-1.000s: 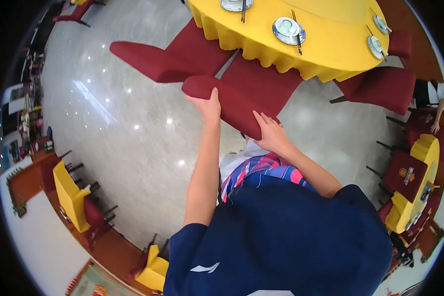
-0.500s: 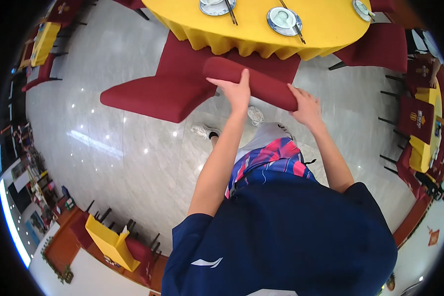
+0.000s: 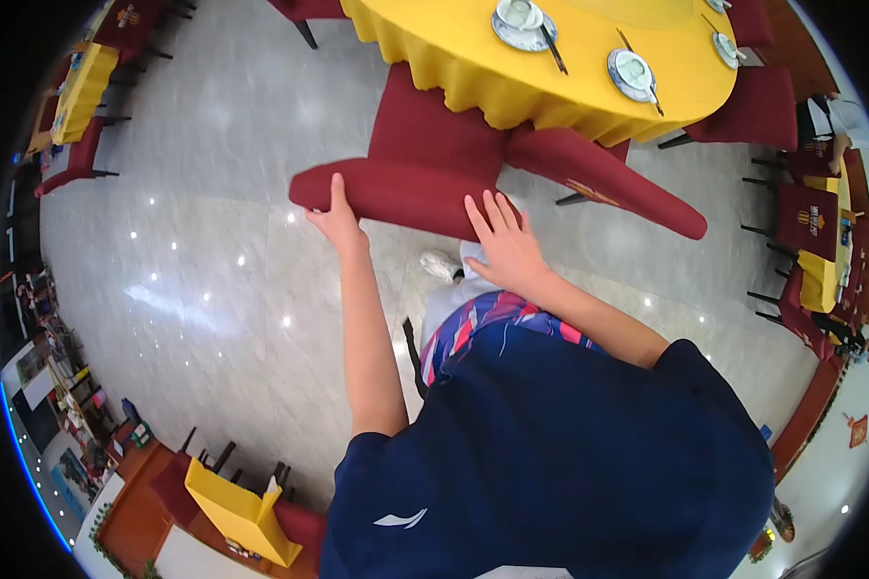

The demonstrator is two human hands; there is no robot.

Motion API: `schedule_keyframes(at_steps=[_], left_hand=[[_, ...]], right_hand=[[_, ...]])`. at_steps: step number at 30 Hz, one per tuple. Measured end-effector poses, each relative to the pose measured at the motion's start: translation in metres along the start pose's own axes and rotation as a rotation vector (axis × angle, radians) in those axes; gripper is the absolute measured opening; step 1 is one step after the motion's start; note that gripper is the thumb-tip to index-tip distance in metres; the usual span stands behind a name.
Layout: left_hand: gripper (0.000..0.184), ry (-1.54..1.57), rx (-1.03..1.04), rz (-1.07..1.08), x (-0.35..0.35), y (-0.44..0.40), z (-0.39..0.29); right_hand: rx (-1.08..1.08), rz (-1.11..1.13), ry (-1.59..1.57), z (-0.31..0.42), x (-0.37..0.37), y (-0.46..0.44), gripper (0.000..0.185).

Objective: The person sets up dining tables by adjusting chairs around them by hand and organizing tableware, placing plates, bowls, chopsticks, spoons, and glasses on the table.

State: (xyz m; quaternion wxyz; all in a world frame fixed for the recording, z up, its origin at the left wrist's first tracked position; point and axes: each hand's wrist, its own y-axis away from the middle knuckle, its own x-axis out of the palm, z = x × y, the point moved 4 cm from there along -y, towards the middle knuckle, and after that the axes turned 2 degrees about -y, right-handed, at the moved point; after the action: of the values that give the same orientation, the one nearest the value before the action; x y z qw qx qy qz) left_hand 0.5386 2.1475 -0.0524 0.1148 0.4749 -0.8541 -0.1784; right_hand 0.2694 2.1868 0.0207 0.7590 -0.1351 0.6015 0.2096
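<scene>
A dark red upholstered chair (image 3: 406, 200) stands with its back toward me and its seat against the yellow-clothed round table (image 3: 434, 68). My left hand (image 3: 341, 229) grips the left end of the chair back, thumb over the top edge and fingers around the side. Near the back's right end, my right hand (image 3: 512, 253) rests with fingers spread flat on the red cover. Just right of it, a second red chair (image 3: 613, 179) stands at an angle, also at the table; neither hand is on it.
Place settings with a plate (image 3: 523, 39) and chopsticks (image 3: 554, 50) lie on the table. Another red chair (image 3: 748, 108) stands at its right. A person (image 3: 845, 125) is at the far right, near more tables. My shoe (image 3: 440, 265) is on the grey tiled floor (image 3: 232, 318).
Both hands have left the right-hand chair's back and are now on the chair to its left. That chair's back has turned more squarely toward me. The table has shifted right in view.
</scene>
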Motion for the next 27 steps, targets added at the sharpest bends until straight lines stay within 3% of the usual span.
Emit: schedule_keyframes(at_steps=[1, 3, 4, 9, 15, 17, 19, 23, 27], left_hand=[[0.055, 0.179, -0.021, 0.143, 0.002, -0.039, 0.006], [0.05, 0.304, -0.252, 0.128, -0.002, -0.084, 0.009], [0.042, 0.25, -0.127, 0.054, 0.001, -0.085, -0.001], [0.037, 0.174, -0.084, 0.02, 0.029, -0.083, -0.032], [0.054, -0.006, -0.094, 0.175, 0.094, -0.15, -0.029], [0.062, -0.057, -0.488, 0.427, 0.111, -0.152, -0.041], [0.063, -0.086, -0.675, 0.663, 0.127, -0.162, -0.033], [0.066, -0.031, -0.767, 0.729, 0.141, -0.168, -0.025], [0.095, -0.115, -0.849, 0.875, 0.134, -0.17, -0.053]], right_hand=[[0.006, -0.015, 0.008, -0.001, 0.001, -0.02, 0.08], [0.04, 0.177, -0.021, -0.011, 0.017, -0.045, 0.083], [0.094, 0.24, -0.106, -0.014, 0.022, -0.049, 0.088], [0.184, 0.123, -0.156, -0.011, 0.034, -0.061, 0.085], [0.287, 0.072, -0.132, -0.045, 0.016, -0.13, 0.084], [0.403, 0.165, -0.12, -0.055, -0.001, -0.152, 0.086], [0.515, 0.333, -0.116, -0.074, -0.009, -0.169, 0.094], [0.733, 0.693, -0.056, -0.096, -0.012, -0.194, 0.106], [0.791, 0.903, 0.114, -0.091, 0.001, -0.223, 0.114]])
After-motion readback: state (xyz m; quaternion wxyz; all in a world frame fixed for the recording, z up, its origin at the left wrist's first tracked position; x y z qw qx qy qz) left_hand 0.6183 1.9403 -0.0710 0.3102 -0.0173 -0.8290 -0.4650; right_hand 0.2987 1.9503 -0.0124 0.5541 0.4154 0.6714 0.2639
